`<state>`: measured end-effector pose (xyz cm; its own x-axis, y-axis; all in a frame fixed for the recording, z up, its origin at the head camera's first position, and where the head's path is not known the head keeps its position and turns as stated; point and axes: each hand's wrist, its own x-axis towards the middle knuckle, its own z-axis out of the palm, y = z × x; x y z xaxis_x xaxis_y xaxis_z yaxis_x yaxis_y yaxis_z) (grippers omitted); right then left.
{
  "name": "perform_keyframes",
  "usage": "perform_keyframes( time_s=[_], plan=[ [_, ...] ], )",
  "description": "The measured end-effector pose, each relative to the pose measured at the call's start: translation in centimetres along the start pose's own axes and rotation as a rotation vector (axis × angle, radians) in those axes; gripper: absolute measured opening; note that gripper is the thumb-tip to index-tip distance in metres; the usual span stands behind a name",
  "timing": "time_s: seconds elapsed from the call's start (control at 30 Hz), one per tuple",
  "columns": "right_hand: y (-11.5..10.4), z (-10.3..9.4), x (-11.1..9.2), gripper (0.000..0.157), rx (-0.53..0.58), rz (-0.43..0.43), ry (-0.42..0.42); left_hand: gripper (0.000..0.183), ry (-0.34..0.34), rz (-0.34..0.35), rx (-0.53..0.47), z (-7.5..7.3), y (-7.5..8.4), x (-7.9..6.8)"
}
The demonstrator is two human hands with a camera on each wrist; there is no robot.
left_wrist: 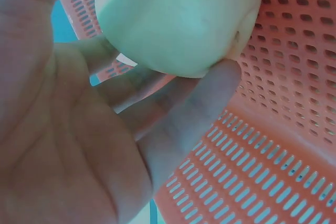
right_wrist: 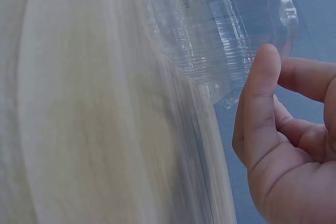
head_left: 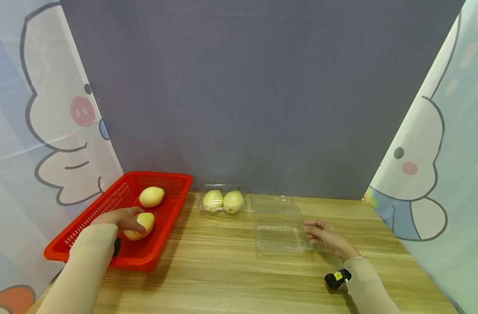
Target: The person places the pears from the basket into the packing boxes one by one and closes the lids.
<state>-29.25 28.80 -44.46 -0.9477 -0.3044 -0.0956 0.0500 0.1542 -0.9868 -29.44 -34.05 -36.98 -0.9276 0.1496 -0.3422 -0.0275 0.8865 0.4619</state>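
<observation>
In the head view my left hand [head_left: 125,219] reaches into the red basket [head_left: 144,264] and holds a yellow pear [head_left: 138,233]. Up close in the left wrist view, the fingers [left_wrist: 210,93] lie against the underside of that pear [left_wrist: 178,19]. A second pear [head_left: 151,197] rests behind it in the basket. On the right, my right hand [head_left: 328,237] pinches the right edge of an open, clear plastic box [head_left: 280,237]. The right wrist view has the thumb and index finger [right_wrist: 262,77] at the rim of this box [right_wrist: 226,30].
Behind and left of the open box, another clear box [head_left: 223,186] with two pears [head_left: 232,202] stands against the grey backdrop [head_left: 239,96]. All of it is on a wooden table [head_left: 223,279]. Cartoon-printed curtains [head_left: 431,183] flank both sides.
</observation>
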Motion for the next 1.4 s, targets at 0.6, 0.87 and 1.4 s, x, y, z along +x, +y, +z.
perform_keyframes(
  time_s=[0.6,0.87,1.4],
  plan=[
    [0.26,0.13,0.07,0.052,-0.014,-0.001,0.018,0.079,0.012,-0.064,0.033,0.21,0.49,-0.31],
    [0.39,0.22,0.13,0.052,-0.002,-0.006,0.033,0.079,0.001,-0.028,-0.012,0.14,0.1,-0.1],
    [0.48,-0.01,0.2,0.053,-0.008,-0.002,0.023,0.075,0.094,0.071,0.056,-0.78,0.59,-0.94]
  ],
)
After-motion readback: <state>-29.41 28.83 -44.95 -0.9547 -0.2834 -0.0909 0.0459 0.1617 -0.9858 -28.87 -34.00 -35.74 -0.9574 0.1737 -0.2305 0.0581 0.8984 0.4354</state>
